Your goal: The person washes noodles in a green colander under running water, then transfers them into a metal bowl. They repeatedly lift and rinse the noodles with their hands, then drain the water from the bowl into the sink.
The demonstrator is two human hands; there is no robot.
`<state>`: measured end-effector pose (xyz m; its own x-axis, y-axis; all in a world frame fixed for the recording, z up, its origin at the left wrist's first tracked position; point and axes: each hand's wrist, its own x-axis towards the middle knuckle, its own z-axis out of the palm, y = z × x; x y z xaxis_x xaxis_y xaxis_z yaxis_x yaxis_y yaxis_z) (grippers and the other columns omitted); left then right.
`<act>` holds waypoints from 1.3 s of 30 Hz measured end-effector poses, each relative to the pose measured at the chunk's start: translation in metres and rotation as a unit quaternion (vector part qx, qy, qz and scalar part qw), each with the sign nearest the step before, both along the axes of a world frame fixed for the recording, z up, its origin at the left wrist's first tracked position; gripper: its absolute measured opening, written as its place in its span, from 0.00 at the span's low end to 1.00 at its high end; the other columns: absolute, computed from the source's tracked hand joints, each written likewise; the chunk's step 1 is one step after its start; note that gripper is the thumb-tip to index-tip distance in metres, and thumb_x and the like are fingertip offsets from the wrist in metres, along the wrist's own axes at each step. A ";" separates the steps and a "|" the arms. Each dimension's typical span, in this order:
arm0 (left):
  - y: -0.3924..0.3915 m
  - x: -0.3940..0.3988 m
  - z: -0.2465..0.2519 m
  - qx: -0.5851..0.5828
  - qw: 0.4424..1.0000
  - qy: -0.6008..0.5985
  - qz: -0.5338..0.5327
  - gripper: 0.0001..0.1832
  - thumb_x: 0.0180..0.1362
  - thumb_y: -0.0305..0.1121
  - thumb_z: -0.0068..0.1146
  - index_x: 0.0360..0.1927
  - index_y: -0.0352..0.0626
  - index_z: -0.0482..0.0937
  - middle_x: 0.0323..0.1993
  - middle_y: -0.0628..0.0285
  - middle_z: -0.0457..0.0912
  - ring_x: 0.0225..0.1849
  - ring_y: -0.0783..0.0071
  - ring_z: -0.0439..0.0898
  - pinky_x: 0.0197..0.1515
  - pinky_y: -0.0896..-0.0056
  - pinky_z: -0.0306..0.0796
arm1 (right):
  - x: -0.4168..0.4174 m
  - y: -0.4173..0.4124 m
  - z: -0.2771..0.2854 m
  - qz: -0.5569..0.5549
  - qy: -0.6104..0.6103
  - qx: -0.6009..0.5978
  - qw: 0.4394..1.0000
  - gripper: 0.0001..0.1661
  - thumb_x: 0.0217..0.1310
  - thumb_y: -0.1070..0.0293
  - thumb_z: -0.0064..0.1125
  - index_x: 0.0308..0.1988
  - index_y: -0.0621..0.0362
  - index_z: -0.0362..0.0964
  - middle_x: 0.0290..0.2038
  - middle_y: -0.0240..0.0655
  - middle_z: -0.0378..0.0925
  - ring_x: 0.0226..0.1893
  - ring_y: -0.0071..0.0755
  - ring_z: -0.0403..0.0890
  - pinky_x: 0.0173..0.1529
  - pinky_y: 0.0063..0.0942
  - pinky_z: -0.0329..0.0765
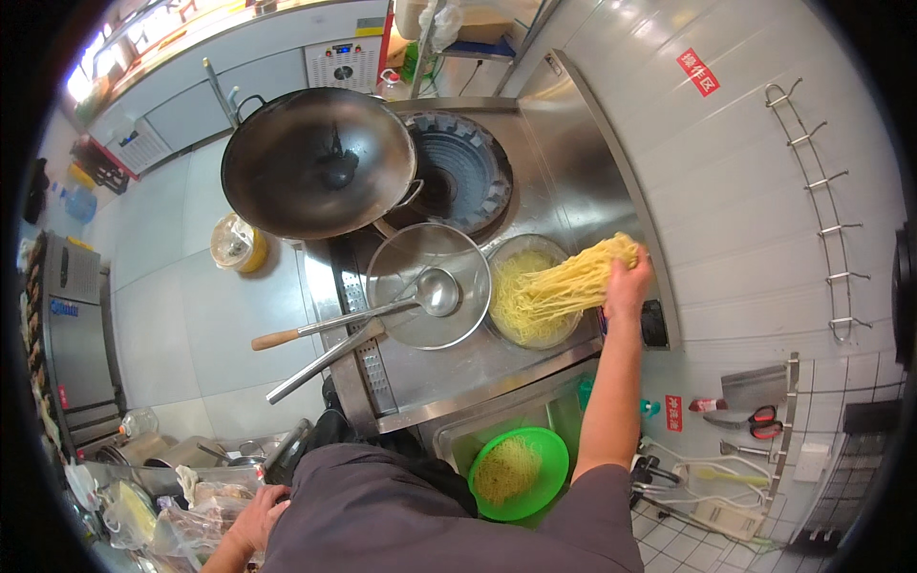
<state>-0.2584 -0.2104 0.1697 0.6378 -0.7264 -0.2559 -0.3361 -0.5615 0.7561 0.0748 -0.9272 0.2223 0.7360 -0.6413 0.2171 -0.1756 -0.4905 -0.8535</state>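
Pinched in my right hand (627, 288) is a thick bundle of yellow noodles (584, 283). Its strands hang down and to the left into a round bowl (541, 342), where more noodles (521, 301) lie. Beside that bowl sits a wide round mesh strainer (390, 272), with a steel ladle (437, 292) resting across it. The ladle's wooden-tipped handle sticks out to the left. At the lower left my left hand (259, 517) is beside my shirt, near plastic bags (193, 530); its fingertips are partly hidden.
A large wok (315, 165) leans over the left of the burner ring (458, 172). In the sink below, a green basin (530, 505) holds noodles. A lidded tub (240, 243) stands to the left. Wall hooks (824, 208) and hanging scissors (766, 422) are at right.
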 end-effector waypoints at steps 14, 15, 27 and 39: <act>0.021 0.062 0.015 -0.061 0.998 -0.016 -0.026 0.41 0.47 0.43 0.68 0.66 0.47 0.66 0.61 0.43 0.71 0.56 0.38 0.73 0.61 0.44 0.69 | -0.005 0.016 0.190 -0.022 -0.129 0.027 0.991 0.20 0.62 0.80 0.49 0.54 0.67 0.73 0.45 0.40 0.81 0.43 0.35 0.84 0.48 0.33 0.82; 0.024 0.063 0.012 -0.069 0.997 -0.020 -0.023 0.40 0.48 0.44 0.67 0.65 0.47 0.67 0.61 0.43 0.71 0.56 0.38 0.73 0.61 0.44 0.69 | -0.005 0.015 0.192 -0.024 -0.130 0.035 0.991 0.20 0.63 0.80 0.49 0.54 0.67 0.73 0.46 0.40 0.81 0.43 0.35 0.84 0.49 0.33 0.82; 0.044 0.084 -0.011 -0.095 0.993 -0.039 -0.049 0.39 0.51 0.43 0.64 0.67 0.47 0.65 0.61 0.43 0.70 0.55 0.37 0.73 0.59 0.43 0.71 | -0.087 0.028 0.197 -0.056 -0.139 0.065 0.987 0.19 0.65 0.80 0.49 0.55 0.66 0.73 0.48 0.42 0.81 0.45 0.36 0.85 0.50 0.34 0.84; 0.025 0.125 -0.021 -0.101 0.981 -0.016 -0.167 0.41 0.55 0.37 0.63 0.72 0.50 0.58 0.61 0.43 0.70 0.56 0.38 0.72 0.56 0.44 0.73 | -0.312 0.078 0.217 -0.215 -0.094 0.074 0.969 0.25 0.65 0.79 0.47 0.61 0.65 0.68 0.54 0.41 0.78 0.51 0.38 0.84 0.54 0.36 0.83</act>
